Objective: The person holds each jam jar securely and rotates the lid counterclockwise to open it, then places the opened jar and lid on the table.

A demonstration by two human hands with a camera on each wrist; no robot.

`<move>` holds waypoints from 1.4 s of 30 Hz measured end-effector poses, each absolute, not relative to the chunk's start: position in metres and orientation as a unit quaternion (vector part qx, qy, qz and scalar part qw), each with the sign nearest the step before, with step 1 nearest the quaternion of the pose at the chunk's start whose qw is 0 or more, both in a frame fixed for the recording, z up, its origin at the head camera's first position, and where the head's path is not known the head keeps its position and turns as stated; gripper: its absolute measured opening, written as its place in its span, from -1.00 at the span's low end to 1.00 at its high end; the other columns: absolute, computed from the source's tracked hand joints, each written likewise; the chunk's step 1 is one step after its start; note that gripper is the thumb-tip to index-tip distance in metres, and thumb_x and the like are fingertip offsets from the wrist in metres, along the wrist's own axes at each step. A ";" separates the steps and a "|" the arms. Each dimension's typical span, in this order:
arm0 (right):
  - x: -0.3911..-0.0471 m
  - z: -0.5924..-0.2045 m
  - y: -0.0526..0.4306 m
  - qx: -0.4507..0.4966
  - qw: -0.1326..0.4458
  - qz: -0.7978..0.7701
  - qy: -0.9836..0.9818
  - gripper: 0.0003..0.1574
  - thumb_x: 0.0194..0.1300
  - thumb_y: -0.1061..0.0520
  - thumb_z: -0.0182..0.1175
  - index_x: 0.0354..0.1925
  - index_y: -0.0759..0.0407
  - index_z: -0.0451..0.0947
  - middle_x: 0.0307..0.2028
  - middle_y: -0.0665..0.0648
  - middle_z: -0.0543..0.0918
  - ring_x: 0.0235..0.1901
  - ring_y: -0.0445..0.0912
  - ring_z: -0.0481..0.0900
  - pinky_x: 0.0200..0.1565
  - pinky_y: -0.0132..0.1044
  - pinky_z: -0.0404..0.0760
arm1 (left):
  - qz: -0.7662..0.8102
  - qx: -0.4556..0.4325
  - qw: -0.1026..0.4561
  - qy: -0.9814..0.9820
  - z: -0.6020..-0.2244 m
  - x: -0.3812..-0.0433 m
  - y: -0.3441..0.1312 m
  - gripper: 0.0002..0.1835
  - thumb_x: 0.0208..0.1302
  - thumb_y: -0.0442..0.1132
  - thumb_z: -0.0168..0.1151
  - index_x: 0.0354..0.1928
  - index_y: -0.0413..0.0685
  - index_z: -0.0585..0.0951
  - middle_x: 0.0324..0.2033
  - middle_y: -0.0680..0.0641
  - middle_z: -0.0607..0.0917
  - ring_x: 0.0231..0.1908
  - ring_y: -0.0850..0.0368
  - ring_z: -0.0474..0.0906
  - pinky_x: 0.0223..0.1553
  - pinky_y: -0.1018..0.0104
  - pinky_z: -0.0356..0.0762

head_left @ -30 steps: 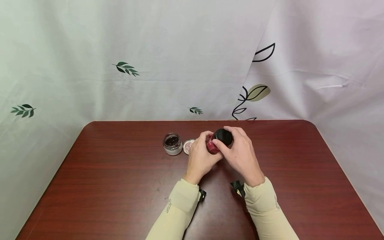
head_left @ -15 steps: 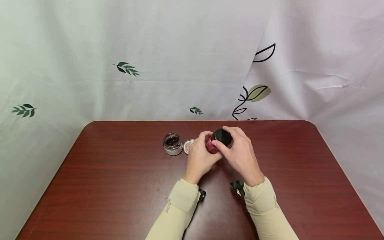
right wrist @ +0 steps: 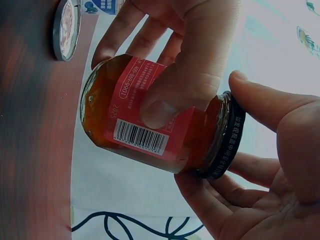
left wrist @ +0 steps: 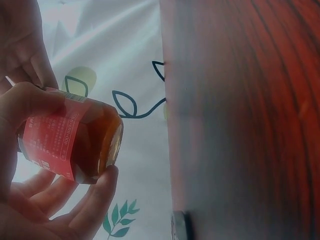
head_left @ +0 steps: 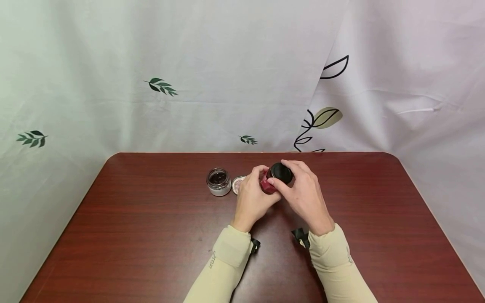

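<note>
A glass jar (right wrist: 150, 115) with a red label and amber contents is held tilted above the table. My left hand (head_left: 253, 201) grips the jar's body, its thumb across the label in the right wrist view. Around the jar's black lid (head_left: 281, 173) curl the thumb and fingers of my right hand (head_left: 305, 191). The lid sits on the jar's mouth in the right wrist view. Left of my hands, an uncovered glass jar (head_left: 219, 182) with dark contents stands upright. Next to it lies a loose lid (head_left: 238, 184), inner face up, partly hidden by my left hand.
The brown wooden table (head_left: 151, 235) has rounded far corners. A pale curtain (head_left: 212, 75) with leaf prints hangs behind it and along both sides. Black straps (head_left: 300, 237) show at the cuffs of the cream sleeves (head_left: 333, 256).
The black lid has shifted slightly left between my hands since a second ago. Both hands keep their hold, and the uncovered jar and loose lid stay in place.
</note>
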State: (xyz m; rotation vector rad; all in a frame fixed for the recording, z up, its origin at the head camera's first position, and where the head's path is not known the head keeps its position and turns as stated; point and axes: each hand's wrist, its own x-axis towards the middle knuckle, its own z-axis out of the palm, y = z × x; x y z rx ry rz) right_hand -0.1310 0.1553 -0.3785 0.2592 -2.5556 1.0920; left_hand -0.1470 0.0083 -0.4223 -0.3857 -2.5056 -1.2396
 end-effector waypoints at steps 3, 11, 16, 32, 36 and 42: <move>-0.131 -0.379 0.155 0.096 0.176 0.383 -0.902 -0.27 0.18 -0.04 0.48 0.19 0.33 0.57 0.06 0.21 0.62 0.04 0.06 0.59 0.08 -0.03 0.54 | -0.435 -0.134 0.159 -0.876 -0.423 -0.147 0.008 -0.39 -0.07 -0.09 0.54 0.06 -0.04 0.54 -0.24 -0.02 0.69 -0.24 0.08 0.62 -0.14 0.16 0.57; -0.131 -0.379 0.156 0.105 0.170 0.383 -0.902 -0.27 0.19 -0.02 0.48 0.20 0.35 0.56 0.07 0.24 0.61 0.05 0.09 0.59 0.08 -0.01 0.54 | -0.436 -0.133 0.158 -0.876 -0.423 -0.148 0.008 -0.39 -0.08 -0.09 0.55 0.06 -0.03 0.54 -0.25 -0.01 0.69 -0.23 0.08 0.61 -0.15 0.15 0.57; -0.132 -0.379 0.156 0.113 0.169 0.379 -0.903 -0.28 0.21 -0.01 0.46 0.21 0.35 0.55 0.09 0.24 0.60 0.06 0.09 0.59 0.08 -0.01 0.54 | -0.434 -0.133 0.156 -0.877 -0.423 -0.148 0.008 -0.39 -0.08 -0.09 0.54 0.06 -0.04 0.54 -0.26 -0.01 0.69 -0.24 0.08 0.62 -0.15 0.16 0.57; -0.130 -0.379 0.157 0.129 0.173 0.367 -0.905 -0.29 0.22 0.01 0.46 0.22 0.35 0.54 0.10 0.23 0.60 0.08 0.08 0.58 0.09 -0.02 0.54 | -0.429 -0.125 0.144 -0.883 -0.422 -0.147 0.008 -0.39 -0.07 -0.08 0.55 0.07 -0.04 0.54 -0.24 -0.02 0.69 -0.23 0.07 0.62 -0.14 0.14 0.57; -0.130 -0.380 0.157 0.132 0.172 0.370 -0.904 -0.29 0.23 0.02 0.45 0.23 0.35 0.53 0.10 0.22 0.59 0.08 0.08 0.58 0.10 -0.01 0.53 | -0.432 -0.122 0.140 -0.883 -0.422 -0.146 0.007 -0.38 -0.07 -0.08 0.55 0.07 -0.03 0.54 -0.26 -0.01 0.68 -0.25 0.07 0.61 -0.15 0.15 0.57; -0.130 -0.380 0.157 0.135 0.173 0.370 -0.903 -0.29 0.23 0.02 0.45 0.23 0.35 0.53 0.10 0.22 0.59 0.10 0.07 0.57 0.12 -0.03 0.53 | -0.431 -0.121 0.140 -0.883 -0.421 -0.147 0.007 -0.38 -0.07 -0.08 0.55 0.08 -0.04 0.54 -0.26 -0.01 0.69 -0.24 0.08 0.61 -0.15 0.15 0.57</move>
